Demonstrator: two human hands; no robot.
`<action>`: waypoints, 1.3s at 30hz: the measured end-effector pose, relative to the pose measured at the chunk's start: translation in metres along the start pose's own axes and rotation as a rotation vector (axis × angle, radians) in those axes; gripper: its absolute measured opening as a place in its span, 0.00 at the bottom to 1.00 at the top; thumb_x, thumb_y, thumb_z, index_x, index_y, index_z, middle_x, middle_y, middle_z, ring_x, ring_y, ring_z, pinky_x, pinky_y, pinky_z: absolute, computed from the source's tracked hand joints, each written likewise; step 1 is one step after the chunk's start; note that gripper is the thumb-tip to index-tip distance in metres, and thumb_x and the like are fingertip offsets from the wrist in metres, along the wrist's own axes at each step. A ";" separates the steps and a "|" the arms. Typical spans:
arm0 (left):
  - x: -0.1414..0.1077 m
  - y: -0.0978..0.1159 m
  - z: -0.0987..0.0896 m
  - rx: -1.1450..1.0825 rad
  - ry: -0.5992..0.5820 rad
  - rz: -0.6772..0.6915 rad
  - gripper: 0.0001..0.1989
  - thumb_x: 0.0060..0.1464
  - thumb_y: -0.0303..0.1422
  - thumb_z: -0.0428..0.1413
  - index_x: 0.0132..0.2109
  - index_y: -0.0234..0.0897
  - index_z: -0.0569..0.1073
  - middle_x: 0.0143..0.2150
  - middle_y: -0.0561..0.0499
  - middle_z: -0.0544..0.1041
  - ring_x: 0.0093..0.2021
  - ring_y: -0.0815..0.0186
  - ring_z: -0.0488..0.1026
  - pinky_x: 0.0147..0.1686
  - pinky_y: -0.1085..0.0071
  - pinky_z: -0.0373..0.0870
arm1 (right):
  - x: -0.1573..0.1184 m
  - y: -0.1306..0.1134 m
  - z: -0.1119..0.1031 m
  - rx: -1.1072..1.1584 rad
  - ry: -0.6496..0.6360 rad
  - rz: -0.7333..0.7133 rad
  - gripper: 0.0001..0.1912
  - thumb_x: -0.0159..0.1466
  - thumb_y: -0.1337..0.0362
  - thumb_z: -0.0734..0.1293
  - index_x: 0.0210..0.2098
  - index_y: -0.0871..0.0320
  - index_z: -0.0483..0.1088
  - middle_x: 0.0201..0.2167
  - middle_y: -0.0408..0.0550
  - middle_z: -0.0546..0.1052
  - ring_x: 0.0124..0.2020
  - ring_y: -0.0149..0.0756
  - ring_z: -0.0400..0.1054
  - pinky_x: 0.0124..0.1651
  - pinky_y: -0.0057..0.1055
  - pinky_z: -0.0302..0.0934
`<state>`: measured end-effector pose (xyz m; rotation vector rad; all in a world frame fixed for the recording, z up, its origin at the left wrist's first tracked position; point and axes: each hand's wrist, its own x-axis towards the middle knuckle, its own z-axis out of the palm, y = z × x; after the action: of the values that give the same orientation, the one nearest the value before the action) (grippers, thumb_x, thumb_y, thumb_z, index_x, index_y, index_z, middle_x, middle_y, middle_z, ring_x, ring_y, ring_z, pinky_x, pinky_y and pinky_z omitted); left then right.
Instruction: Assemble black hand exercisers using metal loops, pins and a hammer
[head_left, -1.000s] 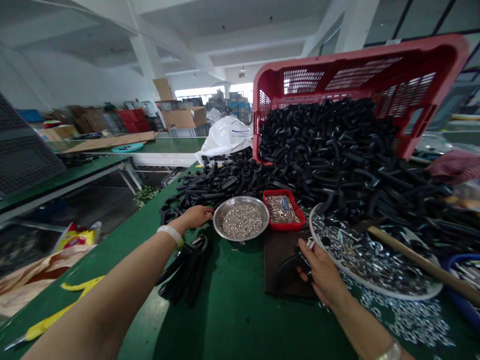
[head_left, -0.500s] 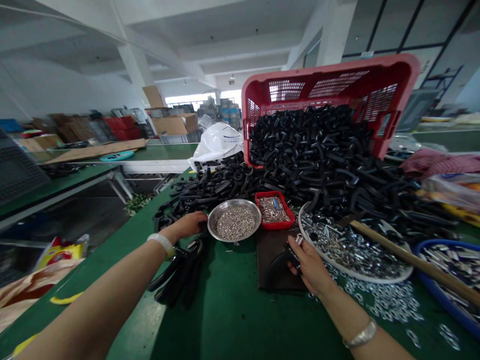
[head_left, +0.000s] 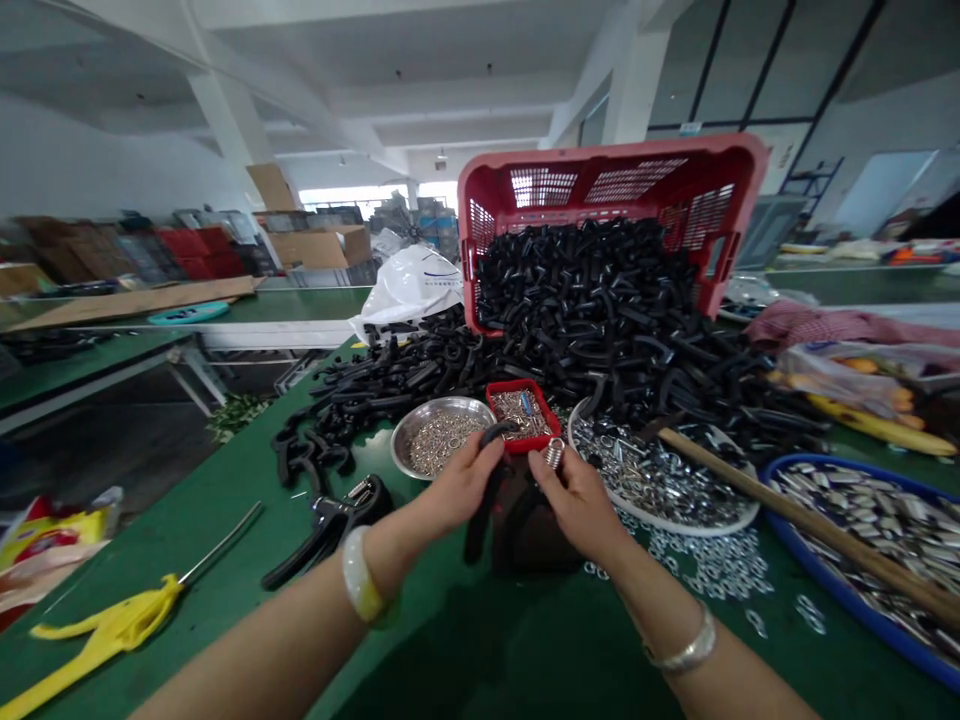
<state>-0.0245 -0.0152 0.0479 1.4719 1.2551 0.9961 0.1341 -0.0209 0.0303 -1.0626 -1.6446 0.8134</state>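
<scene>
My left hand [head_left: 463, 484] is closed around a curved black plastic handle [head_left: 480, 520], held upright in front of the steel bowl. My right hand [head_left: 583, 502] pinches a coiled metal spring [head_left: 554, 454]; a dark handle below it is partly hidden by the fingers. Both hands are close together above a dark brown block [head_left: 517, 552] on the green table. Left of my left wrist lie black spring hand grips [head_left: 334, 530]. The steel bowl [head_left: 401, 450], full of small metal pieces, and a red tray [head_left: 556, 428] of pins sit just beyond the hands.
A red crate [head_left: 600, 155] tips black handles [head_left: 585, 290] across the table's back. On the right are a white basin [head_left: 720, 526] of metal parts, a wooden-handled tool [head_left: 750, 490] and a blue basin [head_left: 806, 590]. A yellow air gun [head_left: 124, 625] lies at left.
My left hand has come right from beside the steel bowl, bringing a black handle next to my right hand. The view has shifted, and the yellow air gun now shows more fully.
</scene>
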 end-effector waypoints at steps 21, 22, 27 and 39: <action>0.010 -0.007 0.048 0.059 0.129 0.165 0.20 0.55 0.48 0.38 0.39 0.38 0.64 0.25 0.53 0.69 0.23 0.69 0.66 0.26 0.71 0.65 | -0.001 0.008 -0.013 -0.272 0.045 -0.003 0.14 0.60 0.55 0.57 0.33 0.59 0.67 0.29 0.50 0.74 0.31 0.38 0.67 0.35 0.32 0.58; 0.008 -0.008 0.048 0.014 0.097 0.077 0.21 0.55 0.49 0.37 0.40 0.38 0.63 0.20 0.55 0.66 0.18 0.70 0.63 0.20 0.72 0.63 | 0.000 0.009 -0.013 -0.212 0.018 0.014 0.14 0.60 0.55 0.57 0.33 0.59 0.67 0.29 0.48 0.74 0.32 0.37 0.67 0.35 0.31 0.58; 0.005 -0.016 0.050 0.043 0.180 0.166 0.19 0.55 0.47 0.39 0.40 0.37 0.63 0.30 0.51 0.70 0.28 0.68 0.69 0.28 0.71 0.66 | 0.001 0.014 -0.011 -0.133 -0.034 0.086 0.15 0.60 0.55 0.57 0.33 0.58 0.68 0.27 0.46 0.74 0.30 0.36 0.66 0.32 0.28 0.58; -0.004 -0.015 0.049 0.018 0.111 0.150 0.22 0.54 0.50 0.38 0.36 0.38 0.66 0.23 0.53 0.69 0.25 0.67 0.68 0.27 0.70 0.66 | 0.001 0.010 -0.017 -0.302 -0.142 -0.105 0.13 0.62 0.57 0.55 0.35 0.58 0.65 0.31 0.48 0.73 0.33 0.36 0.66 0.36 0.31 0.58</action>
<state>0.0188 -0.0250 0.0219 1.5608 1.2487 1.1819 0.1524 -0.0153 0.0266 -1.1330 -1.9717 0.5938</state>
